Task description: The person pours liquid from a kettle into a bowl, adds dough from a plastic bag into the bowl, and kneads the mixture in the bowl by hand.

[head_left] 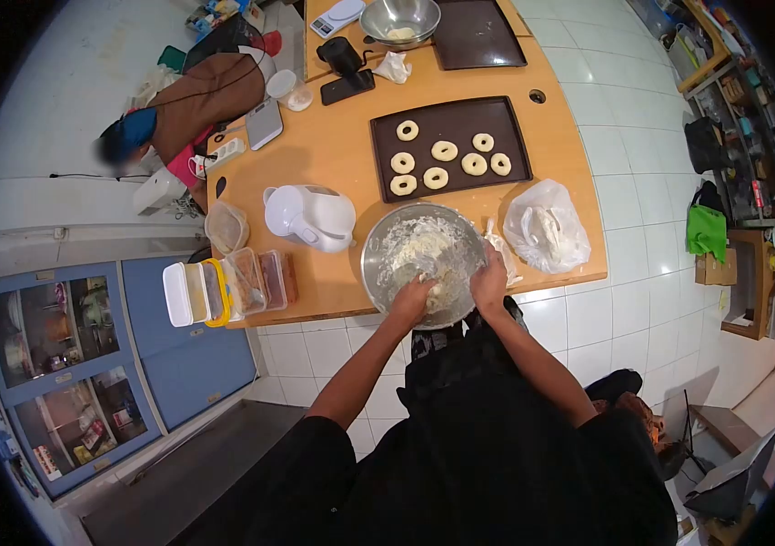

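A steel bowl (375, 238) with floury, crumbly dough (424, 250) inside stands at the table's front edge. My left hand (413, 299) reaches over the near rim into the bowl, its fingers bent at the dough; what they hold, if anything, is hidden. My right hand (489, 278) is closed around the bowl's right rim. Beside it lies a crumpled white cloth or bag (502, 247), and farther right a clear plastic bag (547, 227) with something pale in it. Behind the bowl, a dark tray (460, 116) carries several dough rings.
Left of the bowl stand a white mixer (311, 217) and several plastic containers (244, 281). At the back are another steel bowl (417, 18), a second dark tray (481, 36), a black jug (340, 56) and a scale (265, 125).
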{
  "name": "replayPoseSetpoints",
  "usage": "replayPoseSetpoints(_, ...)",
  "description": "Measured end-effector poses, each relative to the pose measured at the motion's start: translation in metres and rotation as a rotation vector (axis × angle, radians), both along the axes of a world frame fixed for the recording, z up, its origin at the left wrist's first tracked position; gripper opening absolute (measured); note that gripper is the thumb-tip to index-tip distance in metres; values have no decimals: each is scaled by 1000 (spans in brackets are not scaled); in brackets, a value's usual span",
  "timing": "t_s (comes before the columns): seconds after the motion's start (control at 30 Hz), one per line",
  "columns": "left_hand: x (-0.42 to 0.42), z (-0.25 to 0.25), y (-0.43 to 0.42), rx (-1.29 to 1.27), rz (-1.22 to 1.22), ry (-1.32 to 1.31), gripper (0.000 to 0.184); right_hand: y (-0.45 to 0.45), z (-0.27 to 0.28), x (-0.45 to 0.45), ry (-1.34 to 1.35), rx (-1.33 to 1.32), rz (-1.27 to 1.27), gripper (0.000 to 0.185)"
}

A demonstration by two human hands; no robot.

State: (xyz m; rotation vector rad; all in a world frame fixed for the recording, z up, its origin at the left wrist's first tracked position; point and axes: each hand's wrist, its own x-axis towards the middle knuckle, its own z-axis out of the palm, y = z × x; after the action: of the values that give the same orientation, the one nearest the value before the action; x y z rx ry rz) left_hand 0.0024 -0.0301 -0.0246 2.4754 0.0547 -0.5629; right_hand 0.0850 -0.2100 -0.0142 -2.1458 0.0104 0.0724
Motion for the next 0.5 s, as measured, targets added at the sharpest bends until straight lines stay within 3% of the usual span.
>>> replayPoseSetpoints(0.2, 28, -33, -4, 50, 203, -156, 42, -7, 6, 5, 85, -63, 57, 60)
replayPoseSetpoints(0.3, 41, -40, 6, 64, 266, -144, 48, -7, 0, 6, 73, -69, 55, 60)
replayPoseSetpoints(0.5, 63, -50, 22, 79, 369, -132, 41, -7, 11, 0, 75, -69, 23, 59)
